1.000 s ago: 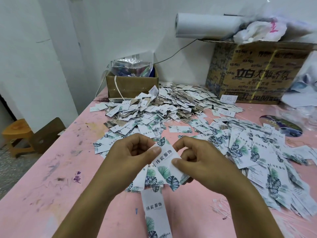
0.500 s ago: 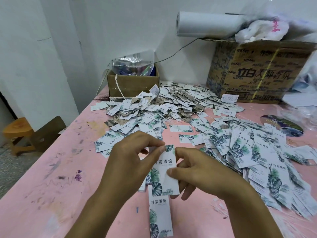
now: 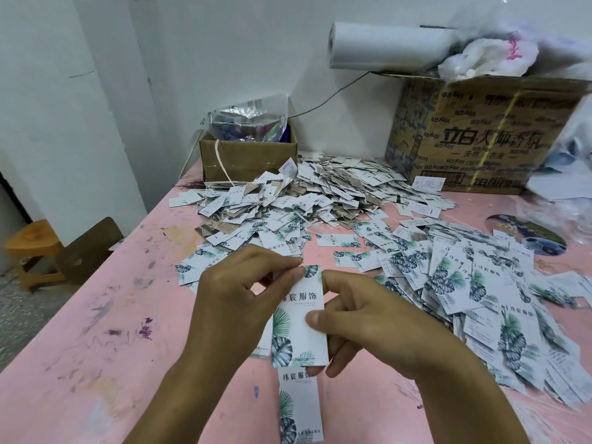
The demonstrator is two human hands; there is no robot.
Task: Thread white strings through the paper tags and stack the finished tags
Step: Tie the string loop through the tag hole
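Left hand (image 3: pixel 240 299) pinches paper tag (image 3: pixel 296 328) at its top corner; right hand (image 3: pixel 368 325) grips its side, lower down (second tag (image 3: pixel 299 408) beneath).

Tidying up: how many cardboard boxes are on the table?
2: a small box at the back middle, a large box back right. Others could lie off-frame.

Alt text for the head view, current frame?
The left hand pinches the top corner of a white paper tag printed with green leaves, the right hand grips its side, over a pink table. Heaps of like tags, a small plain cardboard box and a large printed one lie behind.
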